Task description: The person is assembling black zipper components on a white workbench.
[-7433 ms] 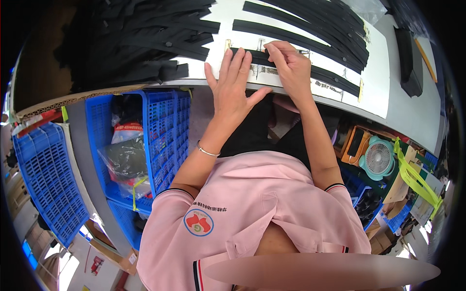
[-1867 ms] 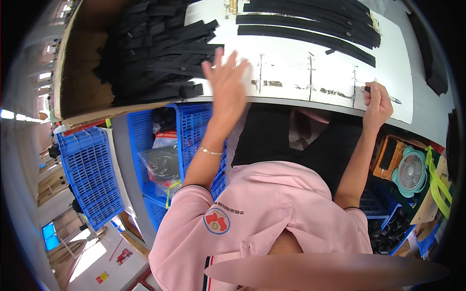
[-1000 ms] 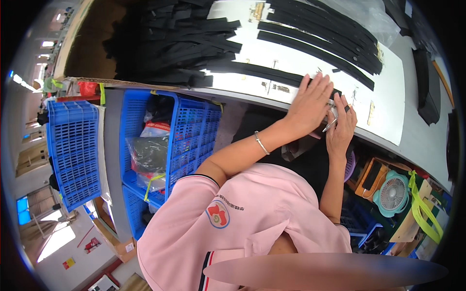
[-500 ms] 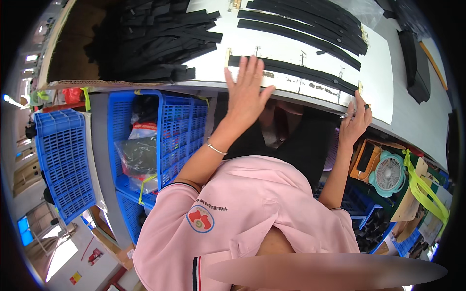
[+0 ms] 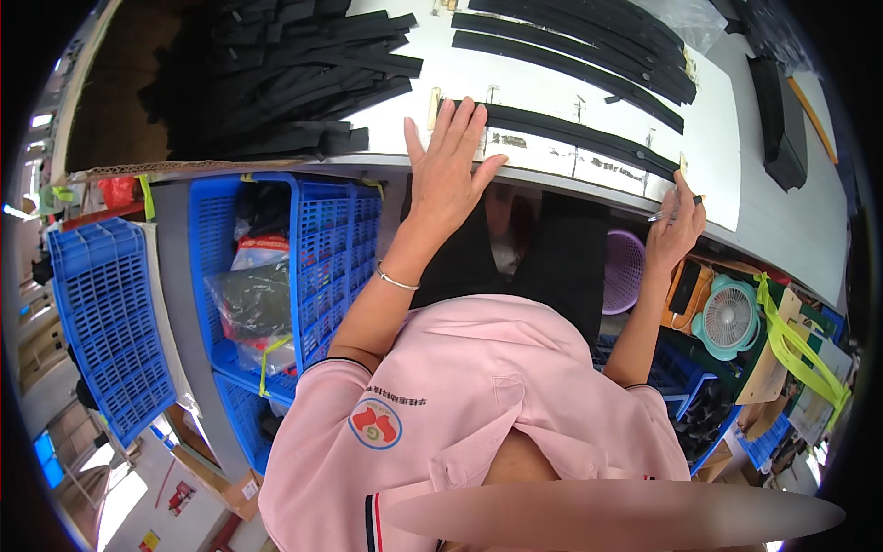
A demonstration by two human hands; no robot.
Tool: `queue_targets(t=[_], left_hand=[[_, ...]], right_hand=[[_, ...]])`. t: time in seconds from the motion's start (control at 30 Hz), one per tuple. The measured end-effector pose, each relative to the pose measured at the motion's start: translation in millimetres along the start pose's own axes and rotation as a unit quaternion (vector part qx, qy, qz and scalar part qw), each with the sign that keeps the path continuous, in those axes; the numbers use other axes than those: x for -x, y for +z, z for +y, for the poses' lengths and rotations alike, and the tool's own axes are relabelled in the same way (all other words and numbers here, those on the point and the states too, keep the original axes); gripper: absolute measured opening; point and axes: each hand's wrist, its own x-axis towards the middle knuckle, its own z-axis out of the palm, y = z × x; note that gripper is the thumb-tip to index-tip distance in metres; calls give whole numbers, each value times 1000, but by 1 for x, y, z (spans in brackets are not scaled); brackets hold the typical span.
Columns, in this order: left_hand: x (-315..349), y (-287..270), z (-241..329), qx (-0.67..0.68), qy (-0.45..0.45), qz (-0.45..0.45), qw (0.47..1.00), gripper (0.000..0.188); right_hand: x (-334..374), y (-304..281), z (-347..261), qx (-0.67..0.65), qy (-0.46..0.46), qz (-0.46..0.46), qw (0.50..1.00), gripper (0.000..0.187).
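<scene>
A long black fabric strip (image 5: 568, 135) lies across a white board (image 5: 720, 129) with dark marks on it. My left hand (image 5: 445, 170) rests flat at the strip's left end, fingers stretched and thumb spread. At the right end, my right hand (image 5: 677, 228) presses a fingertip on the strip while its other fingers are curled round a slim silvery pen (image 5: 656, 217). Most of the pen is hidden by the hand. Farther back on the board, several similar black strips (image 5: 561, 60) lie side by side.
A heap of black strips (image 5: 276, 78) fills the table's left side beside a cardboard edge (image 5: 129, 169). A long black object (image 5: 782, 124) lies at the right. Below stand blue crates (image 5: 336, 267), a purple basket (image 5: 625, 271) and a small turquoise fan (image 5: 727, 317).
My left hand has slid a little left along the strip, toward its left end. My right hand stays at the right end with the pen. The view has shifted slightly.
</scene>
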Motion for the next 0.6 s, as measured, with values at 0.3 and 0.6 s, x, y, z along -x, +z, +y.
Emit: queue_targets(t=[0.3, 0.6], left_hand=[[-4, -4, 0, 3, 7, 18, 1000, 66], [-2, 0, -2, 14, 11, 30, 999, 68]], right_hand=[[-11, 1, -16, 56, -34, 49, 997, 26], [-69, 12, -162, -439, 191, -156, 864, 28]])
